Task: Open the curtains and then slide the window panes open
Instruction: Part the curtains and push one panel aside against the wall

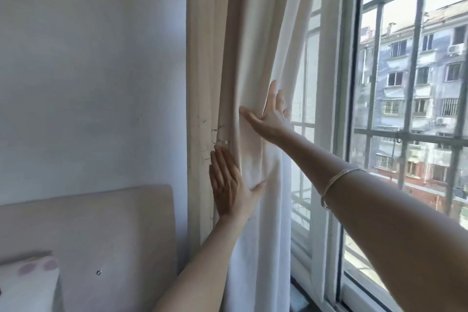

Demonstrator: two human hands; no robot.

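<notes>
A cream curtain (255, 40) hangs bunched in folds against the wall at the window's left side. My left hand (229, 185) lies flat on its lower folds, fingers spread and pointing up, thumb out to the right. My right hand (271, 116) presses the curtain's right edge higher up, palm against the cloth, fingers partly hidden behind the fold; a thin bangle circles that forearm. To the right stands the white-framed window pane (405, 114), with its frame (334, 109) beside the curtain. The glass looks closed.
Outside the glass is a metal security grille (415, 58), with apartment buildings beyond. A padded beige headboard (101, 235) stands at the lower left against the white wall (88, 58), with a spotted pillow (27, 284) at its foot.
</notes>
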